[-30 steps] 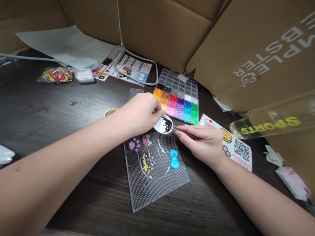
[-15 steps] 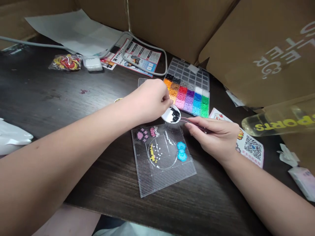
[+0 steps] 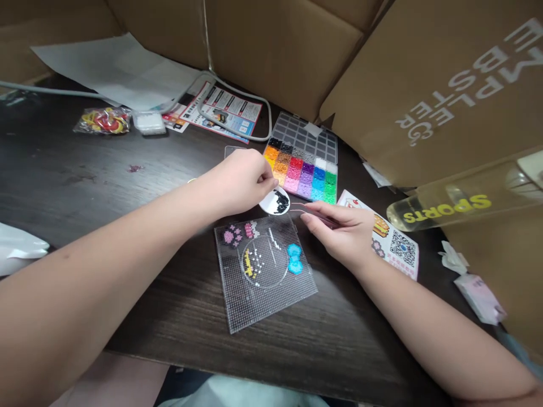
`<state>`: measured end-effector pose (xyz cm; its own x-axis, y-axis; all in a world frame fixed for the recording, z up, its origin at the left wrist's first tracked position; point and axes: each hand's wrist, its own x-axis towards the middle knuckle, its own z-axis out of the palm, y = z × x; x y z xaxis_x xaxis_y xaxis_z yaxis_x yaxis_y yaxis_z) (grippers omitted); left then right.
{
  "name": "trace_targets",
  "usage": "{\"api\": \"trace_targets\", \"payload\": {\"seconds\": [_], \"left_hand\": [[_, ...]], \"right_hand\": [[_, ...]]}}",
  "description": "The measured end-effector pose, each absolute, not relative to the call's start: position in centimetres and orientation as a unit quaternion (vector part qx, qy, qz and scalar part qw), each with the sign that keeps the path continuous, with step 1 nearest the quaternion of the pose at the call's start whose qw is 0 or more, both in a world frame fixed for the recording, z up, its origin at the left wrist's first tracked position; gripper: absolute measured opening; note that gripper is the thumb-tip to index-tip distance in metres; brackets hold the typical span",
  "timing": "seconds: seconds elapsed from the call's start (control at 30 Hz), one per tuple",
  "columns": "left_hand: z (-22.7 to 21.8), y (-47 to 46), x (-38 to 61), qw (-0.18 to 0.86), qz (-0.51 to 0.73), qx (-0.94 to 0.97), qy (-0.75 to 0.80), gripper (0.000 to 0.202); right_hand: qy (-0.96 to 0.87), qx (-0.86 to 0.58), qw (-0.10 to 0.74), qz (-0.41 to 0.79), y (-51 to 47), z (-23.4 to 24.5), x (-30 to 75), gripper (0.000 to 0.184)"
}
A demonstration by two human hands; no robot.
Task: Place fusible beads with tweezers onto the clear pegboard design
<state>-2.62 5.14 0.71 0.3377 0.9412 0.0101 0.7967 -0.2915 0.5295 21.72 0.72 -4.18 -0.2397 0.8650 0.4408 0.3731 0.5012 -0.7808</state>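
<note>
My left hand pinches the edge of a small white dish that holds black beads. Between the fingers and thumb of my right hand are tweezers, their two tips a little apart beside the dish's right rim. Just below lies a clear pegboard with a pink paw, a pink and white shape, a blue bow and scattered yellow and white beads on it. A thin circle outline surrounds the yellow and white beads.
Behind the dish stands a bead box with many coloured compartments. A printed sheet, a clear bottle and a tissue pack lie to the right. Further back are a leaflet, a cable, and bagged items. Cardboard walls enclose the table.
The camera view has turned slightly, so everything sits further left in the picture. The tweezer tips have drawn slightly back from the dish's rim. Both hands keep their holds.
</note>
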Motion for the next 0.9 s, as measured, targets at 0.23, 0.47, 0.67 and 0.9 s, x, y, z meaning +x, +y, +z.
{"api": "trace_targets", "payload": {"seconds": [0.23, 0.47, 0.67, 0.9], "left_hand": [[1.6, 4.5, -2.5, 0.230, 0.159, 0.794, 0.540, 0.034], [1.6, 4.0, -1.7, 0.265, 0.162, 0.775, 0.550, 0.036], [0.9, 3.8, -1.2, 0.270, 0.195, 0.758, 0.561, 0.038], [0.5, 3.3, -0.4, 0.281, 0.209, 0.748, 0.563, 0.037]], "right_hand": [[-0.652, -0.451, 0.428, 0.433, 2.0, -4.4, 22.2, 0.038], [-0.643, -0.447, 0.375, 0.496, 2.4, -4.1, 21.8, 0.038], [-0.666, -0.427, 0.310, 0.527, 2.7, -2.9, 21.4, 0.047], [-0.642, -0.435, 0.286, 0.563, 2.7, -2.5, 21.0, 0.066]]}}
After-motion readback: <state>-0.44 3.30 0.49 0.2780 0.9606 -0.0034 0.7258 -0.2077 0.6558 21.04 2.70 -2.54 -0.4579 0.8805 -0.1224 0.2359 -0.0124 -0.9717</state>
